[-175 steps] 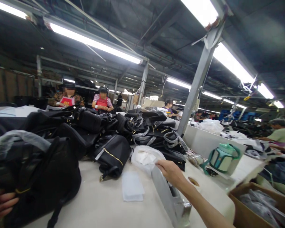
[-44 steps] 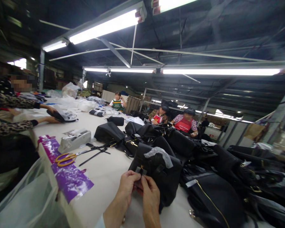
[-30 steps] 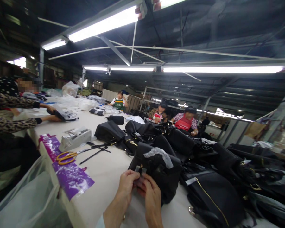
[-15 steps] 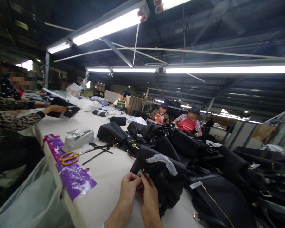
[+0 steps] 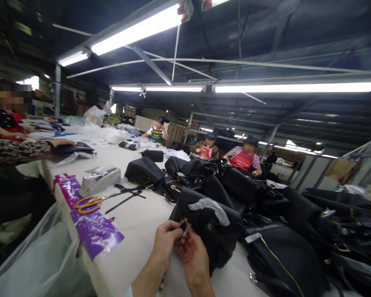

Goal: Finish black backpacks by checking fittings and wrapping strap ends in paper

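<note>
A black bag (image 5: pixel 213 243) stands on the table in front of me, its top handle covered by a clear plastic wrap (image 5: pixel 212 208). My left hand (image 5: pixel 165 241) is closed in a pinch at the bag's left side, on a small dark tab under the gold fitting (image 5: pixel 184 221). Close beside it, my right hand (image 5: pixel 195 253) pinches a small piece of whitish film (image 5: pixel 187 228) by the same fitting. The fingers partly hide both the tab and the film.
Many black bags (image 5: pixel 290 251) crowd the right side. Yellow-handled scissors (image 5: pixel 89 204) and black strips (image 5: pixel 125 200) lie left, by a grey tape dispenser (image 5: pixel 100 181) and purple plastic (image 5: pixel 97 233). A clear bag (image 5: pixel 43 255) hangs at the table edge. Several co-workers sit around.
My hands have parted slightly at the fitting, and the whitish film shows more between them. At left, a co-worker's hand has lowered a dark piece onto the table.
</note>
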The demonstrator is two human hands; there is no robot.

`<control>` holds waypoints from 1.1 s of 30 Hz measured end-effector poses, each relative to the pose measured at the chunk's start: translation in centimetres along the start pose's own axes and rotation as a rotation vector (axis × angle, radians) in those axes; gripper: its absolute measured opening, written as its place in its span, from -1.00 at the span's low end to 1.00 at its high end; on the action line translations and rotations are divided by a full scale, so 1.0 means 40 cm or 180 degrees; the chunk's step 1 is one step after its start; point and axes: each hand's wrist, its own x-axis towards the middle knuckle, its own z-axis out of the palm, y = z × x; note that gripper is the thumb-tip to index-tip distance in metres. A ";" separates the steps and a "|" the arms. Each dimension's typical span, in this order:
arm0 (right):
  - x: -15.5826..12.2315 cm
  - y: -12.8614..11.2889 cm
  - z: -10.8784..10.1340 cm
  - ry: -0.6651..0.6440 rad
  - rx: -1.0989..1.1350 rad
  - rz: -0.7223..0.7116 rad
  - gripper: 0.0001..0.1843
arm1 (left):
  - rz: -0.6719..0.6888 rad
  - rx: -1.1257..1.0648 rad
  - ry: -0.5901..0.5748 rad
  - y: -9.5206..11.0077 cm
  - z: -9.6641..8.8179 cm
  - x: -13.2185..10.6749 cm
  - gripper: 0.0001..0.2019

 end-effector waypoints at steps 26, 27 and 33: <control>-0.007 0.000 0.017 0.0328 -0.0410 0.0022 -0.48 | 0.0367 -0.0097 0.0088 0.016 0.021 -0.044 -0.89; -0.007 0.001 0.016 0.0332 -0.0430 -0.0001 -0.49 | 0.0389 -0.0095 0.0102 0.015 0.021 -0.044 -0.88; -0.012 0.008 0.012 0.0291 -0.0481 -0.0108 -0.53 | 0.0416 -0.0034 0.0084 0.003 0.010 -0.045 -0.85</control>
